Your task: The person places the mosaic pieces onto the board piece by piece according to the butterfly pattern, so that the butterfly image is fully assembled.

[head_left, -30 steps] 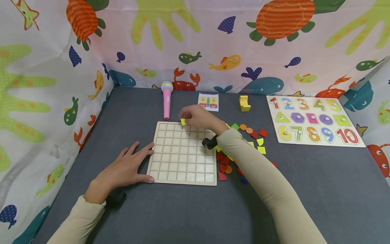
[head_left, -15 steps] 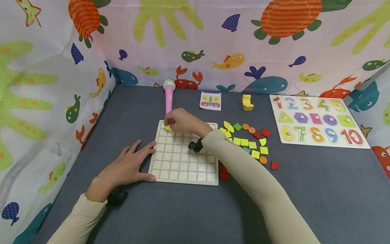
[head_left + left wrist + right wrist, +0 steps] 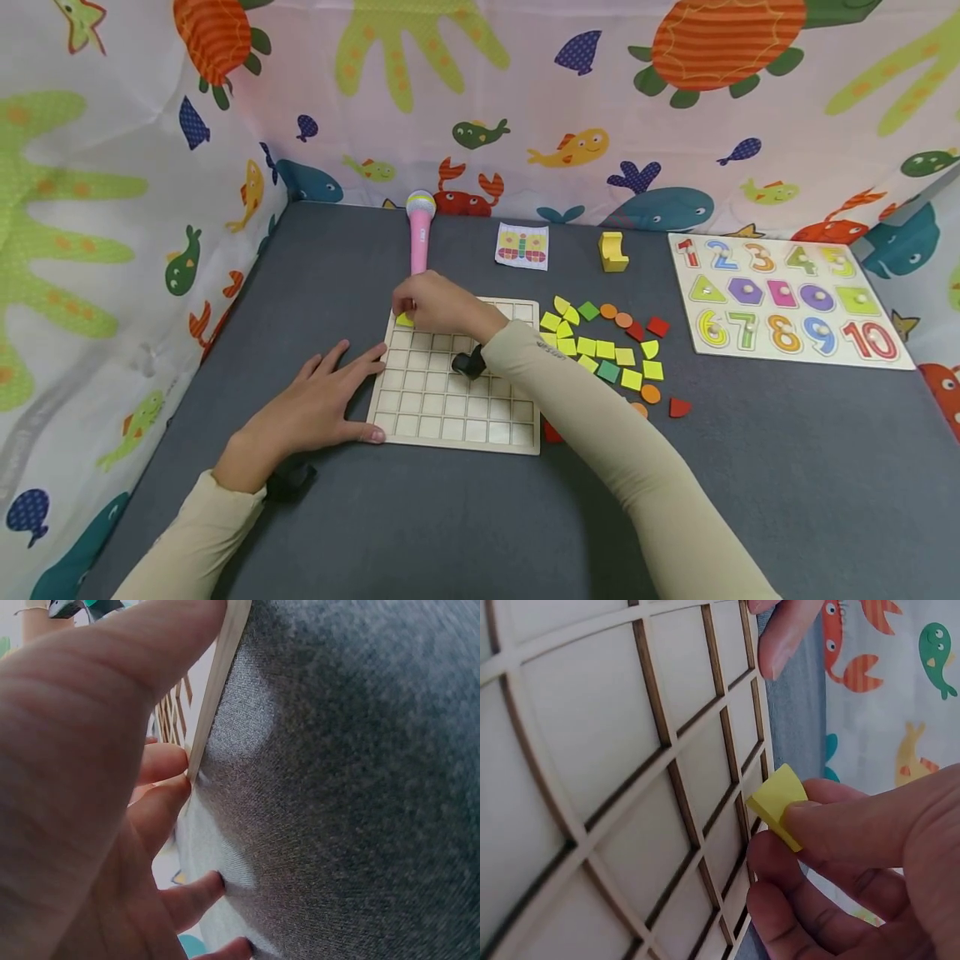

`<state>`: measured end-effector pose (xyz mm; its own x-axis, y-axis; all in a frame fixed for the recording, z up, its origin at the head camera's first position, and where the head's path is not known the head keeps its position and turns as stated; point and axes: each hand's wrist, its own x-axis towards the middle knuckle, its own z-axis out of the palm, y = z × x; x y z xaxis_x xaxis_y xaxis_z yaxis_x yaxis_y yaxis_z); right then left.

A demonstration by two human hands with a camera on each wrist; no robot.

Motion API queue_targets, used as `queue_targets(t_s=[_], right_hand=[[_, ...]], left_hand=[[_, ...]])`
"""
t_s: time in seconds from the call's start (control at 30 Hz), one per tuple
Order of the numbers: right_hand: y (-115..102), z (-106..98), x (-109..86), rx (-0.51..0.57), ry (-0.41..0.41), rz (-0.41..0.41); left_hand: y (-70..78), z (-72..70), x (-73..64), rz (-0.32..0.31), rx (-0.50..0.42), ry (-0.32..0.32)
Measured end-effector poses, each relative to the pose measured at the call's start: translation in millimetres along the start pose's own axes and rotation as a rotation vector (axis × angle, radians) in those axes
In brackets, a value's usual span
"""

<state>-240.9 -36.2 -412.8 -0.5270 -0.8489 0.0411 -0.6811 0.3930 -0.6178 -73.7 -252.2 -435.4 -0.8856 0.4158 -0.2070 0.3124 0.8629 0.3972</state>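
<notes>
**Yellow tile [image 3: 780,796] with flat faces, pinched over the pale wooden grid board [image 3: 457,447]**

The tile is at the board's upper-left corner, near the centre of the head frame. The right hand [image 3: 441,302] pinches it between thumb and fingers, other fingers curled beneath, wrist angled in from the right. The left hand [image 3: 318,408] lies spread wide, its thumb at the board's lower-left corner and some fingertips against the left edge.

A black wrist device [image 3: 468,363] hangs over the board and hides several cells. The beige right sleeve [image 3: 600,437] crosses the lower right and covers part of the loose tiles [image 3: 605,350]: yellow, green, orange and red squares, rounds and curved-edged pieces. The pink toy microphone [image 3: 420,237] stands out behind the right hand, which hides its lower end. Along the upper middle lie a white paper card [image 3: 522,247] with a butterfly pattern and a yellow block [image 3: 612,252] with a curved notch; at right, a white number-and-shape puzzle [image 3: 787,300].

Thin raised wooden strips divide the board into cells. The grey counter [image 3: 450,525] looks finely woven; sea-animal printed fabric [image 3: 465,75] fills the top.
</notes>
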Motion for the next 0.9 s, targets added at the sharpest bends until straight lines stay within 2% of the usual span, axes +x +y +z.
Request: queue_targets(t_s=[0.2,0.33,0.53,0.9], right_hand=[[0,5,5.2,-0.027,-0.011,-0.004],[0,9,6.3,-0.080,-0.024,-0.005],[1,11,3.3,-0.161,-0.003,-0.037],[4,13,-3.1,-0.143,0.006,-0.002]], left_hand=[[-0.3,-0.6,0.3,-0.001,0.001,0.002],[-0.6,-0.8,-0.5,0.001,-0.006,0.002],[1.3,-1.9,0.0,-0.003,-0.005,-0.004],[3.3,-1.8,-0.9,-0.012,-0.011,-0.005]])
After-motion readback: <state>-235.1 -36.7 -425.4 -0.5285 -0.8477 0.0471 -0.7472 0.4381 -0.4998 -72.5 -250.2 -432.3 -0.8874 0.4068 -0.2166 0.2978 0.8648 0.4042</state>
